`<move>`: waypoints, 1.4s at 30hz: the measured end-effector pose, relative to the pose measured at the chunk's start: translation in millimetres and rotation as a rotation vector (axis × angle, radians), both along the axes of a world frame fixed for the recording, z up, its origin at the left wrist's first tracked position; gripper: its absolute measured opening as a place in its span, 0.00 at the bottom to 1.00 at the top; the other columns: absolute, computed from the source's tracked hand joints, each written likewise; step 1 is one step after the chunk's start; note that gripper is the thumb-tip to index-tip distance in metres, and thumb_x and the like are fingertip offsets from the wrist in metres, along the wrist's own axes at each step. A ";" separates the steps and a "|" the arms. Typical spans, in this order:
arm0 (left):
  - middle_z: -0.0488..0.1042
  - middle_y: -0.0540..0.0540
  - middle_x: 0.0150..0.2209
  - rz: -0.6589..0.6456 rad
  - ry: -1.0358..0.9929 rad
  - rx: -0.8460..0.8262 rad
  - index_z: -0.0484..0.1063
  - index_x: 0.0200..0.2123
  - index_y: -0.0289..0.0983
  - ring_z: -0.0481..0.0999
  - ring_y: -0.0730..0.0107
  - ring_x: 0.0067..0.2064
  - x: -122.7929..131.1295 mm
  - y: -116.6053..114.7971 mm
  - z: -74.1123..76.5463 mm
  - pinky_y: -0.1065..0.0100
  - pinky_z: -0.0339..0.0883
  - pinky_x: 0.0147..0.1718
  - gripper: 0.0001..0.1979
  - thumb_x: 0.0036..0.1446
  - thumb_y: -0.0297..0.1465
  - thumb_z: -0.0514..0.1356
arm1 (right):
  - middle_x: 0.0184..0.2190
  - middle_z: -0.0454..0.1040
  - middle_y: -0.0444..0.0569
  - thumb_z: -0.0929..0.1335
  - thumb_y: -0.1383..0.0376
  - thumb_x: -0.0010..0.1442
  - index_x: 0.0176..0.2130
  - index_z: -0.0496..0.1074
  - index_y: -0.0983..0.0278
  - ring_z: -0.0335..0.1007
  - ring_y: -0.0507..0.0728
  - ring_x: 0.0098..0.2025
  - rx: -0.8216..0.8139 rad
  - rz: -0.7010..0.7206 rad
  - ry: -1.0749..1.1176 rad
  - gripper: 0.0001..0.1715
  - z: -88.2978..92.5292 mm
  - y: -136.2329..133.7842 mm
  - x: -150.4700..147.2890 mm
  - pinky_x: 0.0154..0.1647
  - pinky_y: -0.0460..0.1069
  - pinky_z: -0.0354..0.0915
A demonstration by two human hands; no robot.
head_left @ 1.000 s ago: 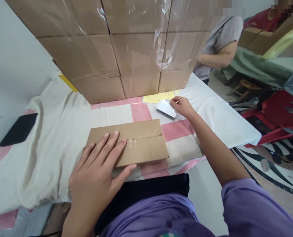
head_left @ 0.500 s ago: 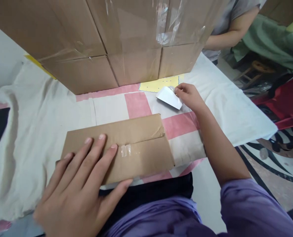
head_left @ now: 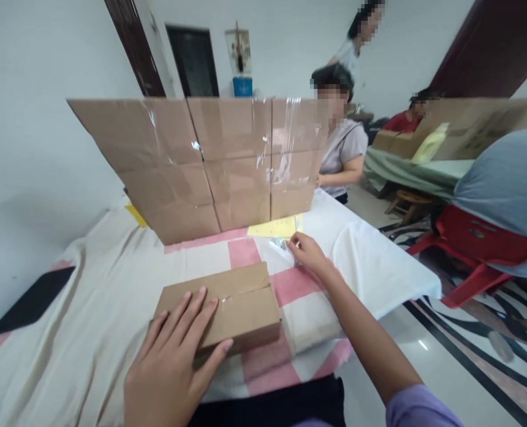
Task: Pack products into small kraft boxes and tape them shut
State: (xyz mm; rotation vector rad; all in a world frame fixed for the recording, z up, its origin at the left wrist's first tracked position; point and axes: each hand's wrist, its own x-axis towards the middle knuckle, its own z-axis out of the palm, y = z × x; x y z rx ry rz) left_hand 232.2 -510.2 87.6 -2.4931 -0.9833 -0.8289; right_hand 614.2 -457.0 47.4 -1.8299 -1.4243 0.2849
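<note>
A closed brown cardboard box [head_left: 240,305] lies on the cloth-covered table in front of me, with short strips of clear tape on its top seam. My left hand [head_left: 178,350] rests flat on the box's left part, fingers spread and thumb along the near edge. Beyond the box, my right hand [head_left: 306,250] pinches the right end of a small white wedge-shaped thing [head_left: 281,252] with a shiny, clear part on top. Its exact kind is unclear, and my fingertips hide some of it. It sits low over the pink and white cloth [head_left: 296,286].
A tall taped cardboard screen [head_left: 240,178] stands across the table's far side, a yellow sheet [head_left: 274,227] at its foot. A black flat item [head_left: 32,299] lies at left. One person [head_left: 345,148] sits behind the screen's right end; others are farther back. A red chair [head_left: 485,243] stands right.
My view has tilted up and back, so the room and other people now show. The left hand stays on the box; the right hand still holds the white thing in nearly the same spot.
</note>
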 end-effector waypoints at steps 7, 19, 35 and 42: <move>0.73 0.45 0.62 -0.012 -0.026 0.147 0.68 0.61 0.41 0.76 0.52 0.58 1.6 6.3 -6.4 0.53 0.58 0.60 0.28 0.63 0.48 0.57 | 0.23 0.72 0.45 0.68 0.55 0.62 0.31 0.66 0.61 0.67 0.53 0.25 -0.063 -0.148 0.299 0.14 -11.7 -21.2 9.3 0.27 0.46 0.58; 0.73 0.48 0.62 0.021 -0.043 0.164 0.68 0.61 0.42 0.75 0.54 0.59 -0.3 0.6 -8.4 0.51 0.59 0.59 0.26 0.64 0.46 0.57 | 0.23 0.75 0.41 0.73 0.62 0.51 0.42 0.63 0.60 0.63 0.48 0.16 -0.117 0.047 0.810 0.20 0.4 -26.5 4.9 0.15 0.43 0.51; 0.72 0.46 0.63 0.029 -0.028 0.082 0.68 0.62 0.42 0.75 0.52 0.60 -1.0 -2.1 -5.6 0.51 0.58 0.62 0.27 0.63 0.46 0.58 | 0.15 0.68 0.38 0.72 0.67 0.48 0.44 0.67 0.63 0.58 0.49 0.16 -0.211 0.130 0.897 0.22 2.9 -35.3 20.2 0.17 0.43 0.48; 0.70 0.44 0.64 0.024 -0.015 0.046 0.67 0.64 0.42 0.73 0.50 0.62 -1.8 -3.2 -3.3 0.50 0.59 0.62 0.28 0.63 0.45 0.59 | 0.18 0.72 0.41 0.72 0.67 0.48 0.39 0.68 0.62 0.63 0.49 0.16 -0.223 0.160 0.928 0.17 -2.3 -32.2 26.5 0.15 0.42 0.47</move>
